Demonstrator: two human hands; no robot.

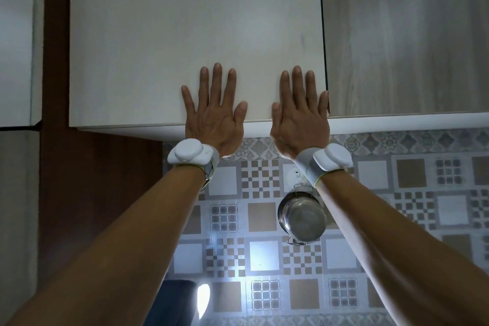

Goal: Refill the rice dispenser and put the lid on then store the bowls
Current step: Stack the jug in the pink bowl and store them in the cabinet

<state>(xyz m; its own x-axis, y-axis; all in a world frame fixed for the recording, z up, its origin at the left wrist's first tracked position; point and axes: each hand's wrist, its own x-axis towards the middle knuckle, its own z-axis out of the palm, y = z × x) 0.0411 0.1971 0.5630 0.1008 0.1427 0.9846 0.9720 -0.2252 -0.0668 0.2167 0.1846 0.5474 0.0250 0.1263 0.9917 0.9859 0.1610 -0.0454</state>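
Note:
Both my hands are raised flat against a pale wooden upper cabinet door (pixel 195 34), which is closed. My left hand (pixel 215 116) lies with fingers spread on the door's lower edge. My right hand (pixel 300 119) rests beside it, fingers spread, near the door's right edge. Neither hand holds anything. Each wrist wears a white band. No rice dispenser, lid or bowls are in view.
A second cabinet door (pixel 407 34) adjoins on the right. Below the cabinets is a patterned tile wall (pixel 264 254), where a steel pot (pixel 304 217) hangs from a hook. A dark brown panel (pixel 55 61) runs down the left, with a grey surface (pixel 16 40) beyond it.

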